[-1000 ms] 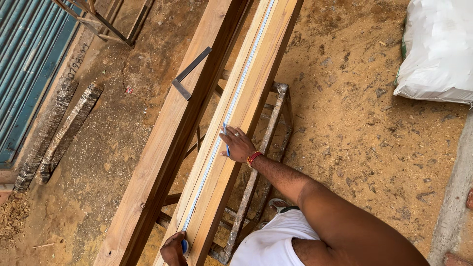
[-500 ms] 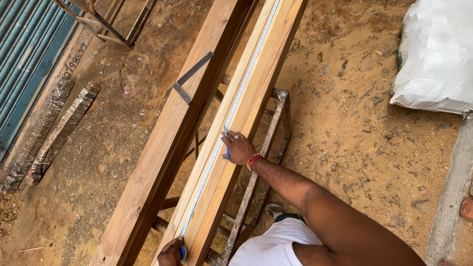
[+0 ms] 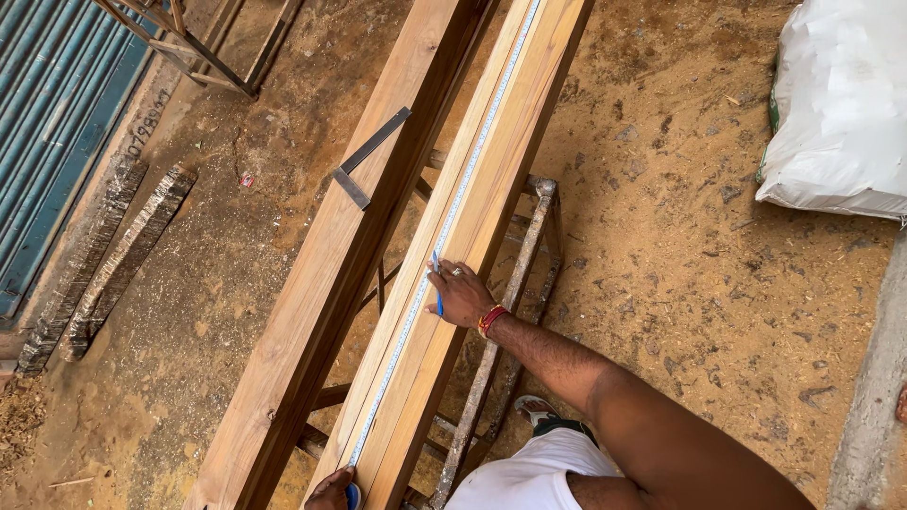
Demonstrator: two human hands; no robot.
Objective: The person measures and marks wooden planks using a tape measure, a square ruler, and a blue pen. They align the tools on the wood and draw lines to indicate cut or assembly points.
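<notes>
— What do we see nearest us?

— At the bottom edge, our left hand [image 3: 333, 488] is closed on the blue case [image 3: 351, 495] of a tape measure at the near end of a long plank [image 3: 491, 179]. Only part of that hand shows.

— And the right?

— Our right hand [image 3: 461, 295], a red band at the wrist, rests on the plank's top edge with its fingers curled around a blue pen [image 3: 438, 295], the tip against the tape [image 3: 444, 227], which runs along the plank away from us.

— What carries the wood?

— A rusty metal stand [image 3: 529, 255] on sandy ground. A second, wider plank [image 3: 368, 217] lies just beside the first, on our left, with a metal square [image 3: 370, 157] resting on it.

— Farther off?

— A white sack [image 3: 836, 104] at upper right, well apart; a blue corrugated shutter [image 3: 52, 113] at upper left, a metal frame [image 3: 203, 47] near it.
</notes>
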